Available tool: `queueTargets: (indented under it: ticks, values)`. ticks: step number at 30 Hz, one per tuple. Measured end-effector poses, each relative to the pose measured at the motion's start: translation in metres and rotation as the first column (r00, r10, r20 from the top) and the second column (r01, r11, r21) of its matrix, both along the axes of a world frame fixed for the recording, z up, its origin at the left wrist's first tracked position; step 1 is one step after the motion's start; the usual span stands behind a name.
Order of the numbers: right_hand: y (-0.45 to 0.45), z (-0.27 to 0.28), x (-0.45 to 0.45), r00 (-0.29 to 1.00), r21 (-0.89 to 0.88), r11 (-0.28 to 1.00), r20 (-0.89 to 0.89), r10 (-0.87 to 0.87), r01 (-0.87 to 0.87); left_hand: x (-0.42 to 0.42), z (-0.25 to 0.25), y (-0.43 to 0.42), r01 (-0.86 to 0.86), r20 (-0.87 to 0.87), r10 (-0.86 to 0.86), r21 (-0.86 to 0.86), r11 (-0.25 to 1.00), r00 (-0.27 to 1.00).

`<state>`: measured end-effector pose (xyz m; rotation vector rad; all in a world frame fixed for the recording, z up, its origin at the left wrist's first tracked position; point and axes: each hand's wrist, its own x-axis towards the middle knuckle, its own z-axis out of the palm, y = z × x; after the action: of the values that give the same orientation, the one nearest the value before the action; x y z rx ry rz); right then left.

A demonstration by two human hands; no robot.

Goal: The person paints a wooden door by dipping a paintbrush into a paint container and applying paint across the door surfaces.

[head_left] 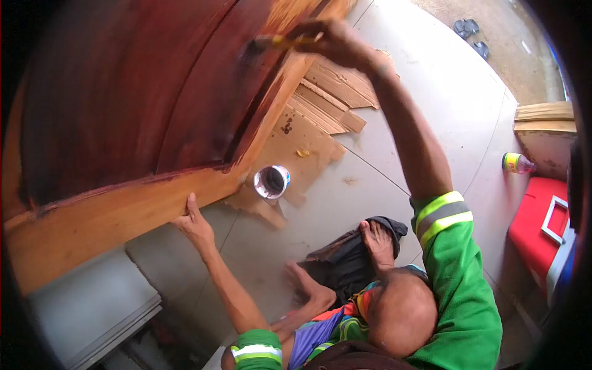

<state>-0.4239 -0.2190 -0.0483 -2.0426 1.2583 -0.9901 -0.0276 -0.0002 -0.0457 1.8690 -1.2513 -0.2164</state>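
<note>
My right hand [338, 44] is wrapped around the yellow handle of a paintbrush [279, 42]. Its dark bristles meet the panel of a wooden door [123, 105], stained deep reddish brown. The door's lower and side frame shows bare, lighter wood. My left hand [196, 228] rests against the door's bottom edge, thumb up on the face and the other fingers partly hidden beneath. Below the door's corner stands a small open can [272, 182] with dark liquid inside, beside torn cardboard [296, 139] spotted with drips.
Stacked pale tiles [92, 308] lie at the lower left. A red cooler box [538, 228] and a bottle with a yellow label [518, 163] are on the right. Black sandals [467, 28] lie outside. My bare feet [379, 243] and a black cloth [336, 262] are on the tiled floor.
</note>
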Motion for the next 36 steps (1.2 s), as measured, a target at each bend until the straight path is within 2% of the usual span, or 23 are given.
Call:
queueTargets:
  ticks: [2, 3, 5, 7, 8, 9, 10, 11, 15, 16, 19, 20, 21, 23, 25, 26, 27, 28, 29, 30, 32, 35, 36]
  values:
    - [-0.018, -0.015, -0.026, 0.983, -0.073, 0.988, 0.134, -0.125, 0.135, 0.003, 0.000, 0.000, -0.032, 0.017, 0.031, 0.036, 0.999, 0.999]
    - [0.019, 0.046, -0.022, 0.944, 0.124, 0.943, 0.082, -0.319, 0.308, 0.005, -0.002, 0.001, -0.041, 0.045, 0.040, 0.035, 0.999, 0.998]
    - [-0.002, -0.005, -0.030, 0.831, 0.049, 0.884, 0.318, -0.456, 0.466, 0.009, -0.006, 0.001, -0.049, 0.099, 0.045, 0.037, 0.998, 0.994]
    - [0.022, -0.023, 0.004, 0.809, 0.100, 0.862, 0.305, -0.502, 0.497, 0.005, -0.005, 0.001, -0.074, 0.082, 0.069, 0.061, 0.995, 0.994]
    - [0.032, -0.053, 0.034, 0.821, 0.019, 0.897, 0.393, -0.414, 0.442, 0.004, -0.003, 0.001, -0.087, 0.074, 0.082, 0.072, 0.994, 0.994]
    - [0.062, -0.052, 0.071, 0.863, 0.118, 0.910, 0.291, -0.414, 0.397, 0.004, -0.003, -0.001, -0.041, 0.040, 0.040, 0.025, 0.999, 0.998]
    - [0.082, -0.084, 0.108, 0.881, -0.057, 0.924, 0.327, -0.341, 0.378, 0.005, -0.005, -0.002, 0.003, 0.007, -0.003, -0.023, 1.000, 1.000]
    - [0.113, -0.060, 0.120, 0.900, 0.225, 0.963, 0.373, -0.224, 0.147, 0.005, -0.006, -0.002, 0.045, -0.024, -0.047, -0.071, 0.996, 0.999]
    - [0.116, -0.054, 0.085, 0.939, 0.243, 0.946, 0.320, 0.128, -0.212, 0.007, -0.001, 0.002, -0.009, 0.009, 0.009, 0.040, 0.999, 1.000]
    - [0.096, -0.046, 0.062, 0.959, 0.295, 0.932, 0.247, 0.136, -0.209, 0.009, -0.002, 0.002, -0.043, 0.052, 0.040, 0.073, 0.996, 0.998]
    - [0.019, -0.060, 0.003, 0.964, 0.126, 0.984, 0.217, -0.153, 0.128, 0.004, -0.002, -0.001, 0.000, 0.008, 0.000, 0.023, 1.000, 1.000]
    - [0.018, -0.039, -0.015, 0.905, 0.282, 0.942, 0.326, -0.274, 0.184, 0.001, -0.002, -0.001, 0.033, -0.033, -0.034, -0.019, 0.999, 0.999]
    - [-0.002, -0.056, -0.031, 0.844, 0.228, 0.921, 0.377, -0.382, 0.315, 0.001, -0.002, -0.001, 0.003, -0.017, -0.003, 0.003, 1.000, 1.000]
    - [-0.007, -0.064, -0.047, 0.752, 0.345, 0.833, 0.373, -0.544, 0.431, 0.001, -0.002, 0.000, -0.059, 0.021, 0.058, 0.048, 0.997, 0.998]
    - [0.018, -0.061, -0.015, 0.785, 0.359, 0.833, 0.318, -0.532, 0.420, 0.000, -0.003, -0.002, -0.024, 0.016, 0.024, -0.007, 1.000, 1.000]
    - [0.037, -0.068, 0.014, 0.833, 0.258, 0.919, 0.400, -0.383, 0.298, 0.000, -0.004, -0.001, -0.005, 0.015, 0.005, -0.032, 0.999, 1.000]
    - [0.061, -0.085, 0.057, 0.848, 0.241, 0.882, 0.264, -0.460, 0.404, 0.000, -0.004, 0.000, -0.002, -0.005, 0.002, -0.027, 1.000, 1.000]
    - [0.086, -0.105, 0.097, 0.870, 0.127, 0.943, 0.366, -0.332, 0.307, 0.000, -0.004, 0.000, 0.000, -0.024, -0.001, -0.025, 1.000, 1.000]
    - [0.118, -0.095, 0.127, 0.866, 0.359, 0.927, 0.425, -0.264, 0.106, 0.001, -0.004, -0.001, 0.003, -0.043, -0.004, -0.022, 1.000, 0.999]
    - [0.141, -0.100, 0.148, 0.830, 0.339, 0.938, 0.543, -0.130, -0.075, 0.002, -0.004, -0.002, 0.004, -0.037, -0.005, -0.009, 1.000, 0.999]
    - [0.163, -0.088, 0.154, 0.901, 0.280, 0.922, 0.413, 0.137, -0.268, 0.007, -0.004, 0.000, 0.008, -0.023, -0.008, 0.025, 1.000, 1.000]
    - [0.127, -0.079, 0.113, 0.896, 0.251, 0.886, 0.324, 0.304, -0.391, 0.003, 0.002, -0.001, -0.034, 0.027, 0.033, 0.054, 0.998, 0.999]
    - [0.099, -0.082, 0.095, 0.937, 0.350, 0.886, 0.275, 0.214, -0.305, 0.004, 0.000, -0.002, -0.020, 0.030, 0.019, 0.028, 0.999, 0.999]
